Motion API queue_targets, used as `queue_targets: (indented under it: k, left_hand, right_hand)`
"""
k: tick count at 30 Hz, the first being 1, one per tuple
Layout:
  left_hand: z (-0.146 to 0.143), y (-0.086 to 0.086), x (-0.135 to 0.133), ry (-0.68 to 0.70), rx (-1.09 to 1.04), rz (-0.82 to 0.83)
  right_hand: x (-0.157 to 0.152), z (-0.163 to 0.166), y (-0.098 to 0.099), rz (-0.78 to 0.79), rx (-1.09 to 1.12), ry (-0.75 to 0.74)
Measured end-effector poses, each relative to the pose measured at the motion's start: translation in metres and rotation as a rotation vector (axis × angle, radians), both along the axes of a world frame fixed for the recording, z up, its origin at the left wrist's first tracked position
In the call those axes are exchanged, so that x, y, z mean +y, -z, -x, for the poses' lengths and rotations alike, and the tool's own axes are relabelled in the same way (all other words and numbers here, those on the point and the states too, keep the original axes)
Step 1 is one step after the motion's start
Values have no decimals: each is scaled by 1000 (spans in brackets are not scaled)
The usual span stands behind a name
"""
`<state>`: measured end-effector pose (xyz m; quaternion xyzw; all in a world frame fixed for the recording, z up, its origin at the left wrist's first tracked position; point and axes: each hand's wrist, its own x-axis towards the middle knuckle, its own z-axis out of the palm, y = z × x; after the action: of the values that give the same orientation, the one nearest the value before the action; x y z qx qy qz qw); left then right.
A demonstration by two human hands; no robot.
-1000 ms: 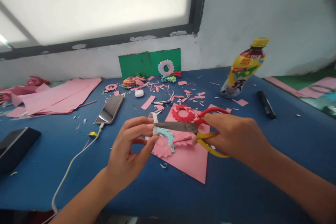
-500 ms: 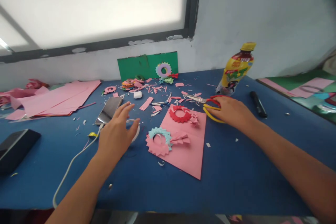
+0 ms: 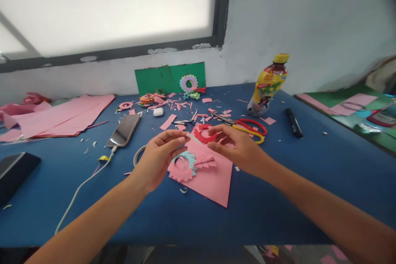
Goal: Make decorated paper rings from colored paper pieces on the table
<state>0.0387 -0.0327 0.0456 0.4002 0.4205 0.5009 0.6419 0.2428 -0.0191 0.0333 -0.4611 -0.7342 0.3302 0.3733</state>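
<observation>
My left hand [image 3: 167, 152] is closed in a pinch on a short whitish strip of tape [image 3: 194, 137], held above the pink card. My right hand [image 3: 236, 144] hovers at the strip's other end with thumb and fingers apart. Below them lies the pink folded card [image 3: 213, 187], bearing a pink and light blue pleated paper ring [image 3: 183, 172] and a red pleated ring [image 3: 199, 134], partly covered by my right fingers. Scissors with red and yellow handles [image 3: 261, 137] rest behind my right hand. Beside my left wrist is a tape roll [image 3: 136, 156], mostly hidden.
A phone [image 3: 125, 130] on a white cable, a white earphone case [image 3: 158, 111] and pink paper scraps [image 3: 168, 122] lie behind. Pink sheets [image 3: 68, 117] are at left, with a black box [image 3: 18, 173] nearer. A bottle [image 3: 267, 86] and black marker [image 3: 293, 123] stand and lie at right.
My right hand has let go of the scissors and moved left over the card. My left hand has moved right, off the tape roll, and now pinches a strip of tape.
</observation>
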Motion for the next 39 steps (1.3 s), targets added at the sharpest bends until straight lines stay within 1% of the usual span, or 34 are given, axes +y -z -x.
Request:
queue_targets:
  k: [2, 5, 7, 9, 11, 12, 14, 17, 18, 20, 22, 23, 25, 28, 33, 37, 39]
  left_hand:
    - [-8, 1, -1, 18, -30, 4]
    - [-15, 5, -1, 49, -67, 26]
    - [-17, 10, -1, 74, -85, 48]
    - [-17, 15, -1, 97, -86, 62]
    - [-15, 19, 0, 126, -41, 58]
    - [-13, 21, 1, 146, 14, 40]
    - [-8, 22, 3, 148, 225, -76]
    - [0, 25, 8, 96, 721, -413]
    - [2, 27, 9, 114, 877, -526]
    - [5, 31, 9, 218, 1116, -684]
    - [4, 36, 9, 307, 1250, -753]
    - [4, 39, 8, 324, 1288, -764]
    - [2, 41, 7, 343, 1314, -772]
    - [0, 42, 7, 353, 1295, -788]
    - [-3, 42, 5, 301, 1234, -795]
    - [-6, 43, 1, 266, 1199, -766]
    - [-7, 44, 0, 256, 1163, -742]
  right_hand:
    - [-5, 7, 4, 73, 156, -64]
    - [-5, 9, 9, 147, 283, -81]
    - [-2, 10, 13, 158, 288, -68]
    - [1, 11, 16, 155, 246, -61]
    - [3, 13, 19, 155, 183, -57]
    - [4, 13, 21, 157, 153, -53]
    - [5, 14, 23, 150, 90, -38]
    - [5, 13, 22, 108, -41, -45]
    - [4, 13, 21, 90, -89, -62]
    - [1, 13, 17, 64, -176, -98]
    - [-3, 13, 12, 47, -243, -112]
    - [-5, 14, 10, 43, -273, -112]
    - [-9, 15, 8, 51, -336, -123]
    - [-11, 16, 8, 77, -427, -151]
    - [-13, 14, 11, 40, -536, -86]
    - [-15, 13, 9, -3, -546, -72]
    - [-16, 13, 7, 36, -506, -78]
